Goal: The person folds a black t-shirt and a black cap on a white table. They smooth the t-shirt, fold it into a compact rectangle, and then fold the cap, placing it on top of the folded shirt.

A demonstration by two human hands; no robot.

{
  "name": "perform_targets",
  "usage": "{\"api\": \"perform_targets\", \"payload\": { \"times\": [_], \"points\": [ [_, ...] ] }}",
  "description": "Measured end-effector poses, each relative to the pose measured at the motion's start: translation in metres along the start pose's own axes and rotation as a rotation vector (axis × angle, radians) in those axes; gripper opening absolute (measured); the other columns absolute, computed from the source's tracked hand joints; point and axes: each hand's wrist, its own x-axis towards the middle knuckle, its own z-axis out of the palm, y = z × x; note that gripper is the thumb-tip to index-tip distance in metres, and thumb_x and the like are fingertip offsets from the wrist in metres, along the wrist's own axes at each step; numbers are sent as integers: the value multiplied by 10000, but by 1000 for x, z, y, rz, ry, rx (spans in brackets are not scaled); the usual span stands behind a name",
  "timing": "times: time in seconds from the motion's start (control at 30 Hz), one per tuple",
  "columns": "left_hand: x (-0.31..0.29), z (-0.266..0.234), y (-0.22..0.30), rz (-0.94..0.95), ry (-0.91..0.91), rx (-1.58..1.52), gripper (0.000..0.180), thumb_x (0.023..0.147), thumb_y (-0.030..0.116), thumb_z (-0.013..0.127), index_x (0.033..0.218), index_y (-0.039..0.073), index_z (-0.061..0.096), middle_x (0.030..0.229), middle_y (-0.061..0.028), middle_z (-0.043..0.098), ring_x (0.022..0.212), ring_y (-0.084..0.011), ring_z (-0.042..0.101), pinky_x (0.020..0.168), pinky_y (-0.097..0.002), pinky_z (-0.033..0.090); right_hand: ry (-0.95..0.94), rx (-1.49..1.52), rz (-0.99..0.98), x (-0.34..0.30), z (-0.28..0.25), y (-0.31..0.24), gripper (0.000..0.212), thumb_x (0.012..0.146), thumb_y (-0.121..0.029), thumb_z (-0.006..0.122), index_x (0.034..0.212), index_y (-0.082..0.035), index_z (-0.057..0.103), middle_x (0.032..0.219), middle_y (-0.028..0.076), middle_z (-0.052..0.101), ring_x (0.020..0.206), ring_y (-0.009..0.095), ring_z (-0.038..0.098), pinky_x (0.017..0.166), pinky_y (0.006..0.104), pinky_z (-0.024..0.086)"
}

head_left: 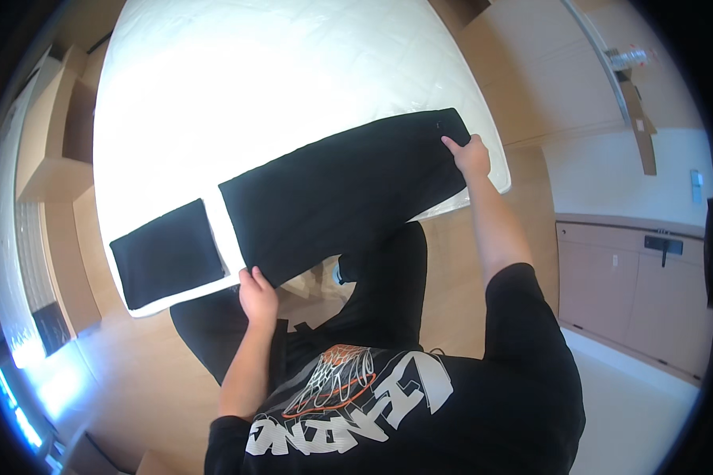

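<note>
A long black garment [341, 190], shaped like trousers folded lengthwise, lies across the near part of a white mattress [238, 71]. Its front edge hangs a little past the mattress edge. My left hand [258, 295] pinches the near corner of its left end, thumb on top. At the far right end, my right hand [471, 158] grips the near edge, fingers tucked underneath and partly hidden. Left of it rests a smaller folded black cloth piece [169, 253], apart from the garment, close to my left hand but untouched.
Open wooden shelving [51, 150] stands along the left side of the mattress. To the right are a pinkish door [634, 277] with a dark handle, and a clear plastic bottle [631, 58] at the upper right. My legs are against the mattress's near edge.
</note>
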Motion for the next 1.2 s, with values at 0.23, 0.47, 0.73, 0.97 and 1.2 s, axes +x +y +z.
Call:
{"api": "perform_targets", "payload": {
  "times": [0.23,0.47,0.73,0.97,1.2],
  "points": [
    [7,23,5,19,-192,-28,331,953,170,568,1187,-46,479,982,-306,647,926,-470,631,784,-487,506,381,-116,-352,-10,53,5,684,855,-527,655,1295,-21,520,1384,221,501,1318,375,444,1039,505,384],
    [5,0,2,43,-320,-71,457,871,95,677,1239,-59,453,1098,-291,647,1043,-416,643,885,-418,503,-150,-165,-718,-86,70,-86,806,897,-630,527,1546,-219,287,1631,167,131,1503,403,59,1147,671,82],
    [5,-29,43,-39,-386,257,510,833,172,730,1209,-31,451,1049,-273,660,1013,-391,656,862,-406,507,-75,-123,-863,-120,65,-108,976,805,-668,621,1543,-132,274,1623,200,125,1505,392,60,1165,632,44],
    [36,-15,10,-176,-333,-141,411,854,174,739,1123,20,469,692,-100,632,562,-207,613,581,-341,492,-191,538,-1006,-249,66,-77,632,780,-192,757,1349,-84,502,1459,209,418,1381,398,367,1144,520,285],
    [14,0,1,-77,-218,-116,514,772,183,796,1136,-21,496,747,-104,651,730,-227,646,709,-360,512,-983,1340,524,-337,103,-27,620,862,-117,721,1377,16,403,1350,195,495,1168,289,563,971,418,483]
  ]
}}
